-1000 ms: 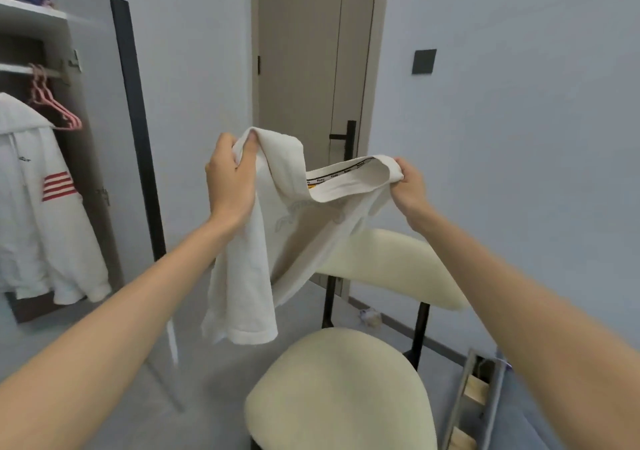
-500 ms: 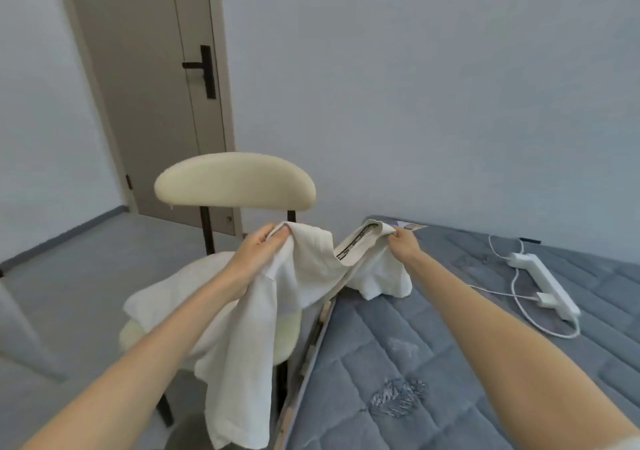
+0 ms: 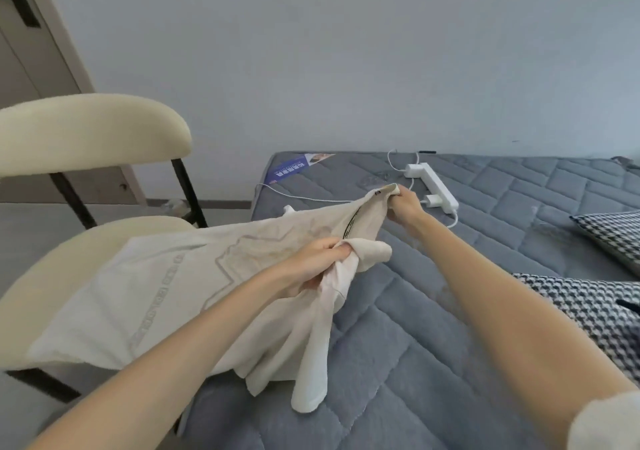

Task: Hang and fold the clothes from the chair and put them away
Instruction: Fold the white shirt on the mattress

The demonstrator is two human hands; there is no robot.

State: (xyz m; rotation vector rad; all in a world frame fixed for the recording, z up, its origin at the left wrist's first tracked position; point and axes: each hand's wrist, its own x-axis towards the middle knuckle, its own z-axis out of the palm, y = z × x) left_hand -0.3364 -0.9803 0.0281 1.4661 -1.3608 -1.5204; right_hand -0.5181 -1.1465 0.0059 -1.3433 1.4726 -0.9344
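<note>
A cream-white shirt (image 3: 166, 286) with a pale printed pattern stretches from the cream chair seat (image 3: 45, 269) across to the grey quilted mattress (image 3: 433, 328). My left hand (image 3: 311, 262) grips bunched fabric at one shoulder, by the collar. My right hand (image 3: 405, 203) pinches the other shoulder farther out over the mattress. The collar band with its dark label strip runs between my hands. A sleeve hangs down onto the mattress below my left hand.
The chair's padded backrest (image 3: 86, 134) stands at the left on black legs. A white power strip (image 3: 433, 182) with cable lies on the mattress near the wall. Houndstooth cushions (image 3: 595, 304) sit at the right. A door frame (image 3: 52, 51) shows at the far left.
I turned from the wardrobe and chair toward the bed. Both hands lowered the shirt from held up in the air to spread over the chair seat and mattress edge.
</note>
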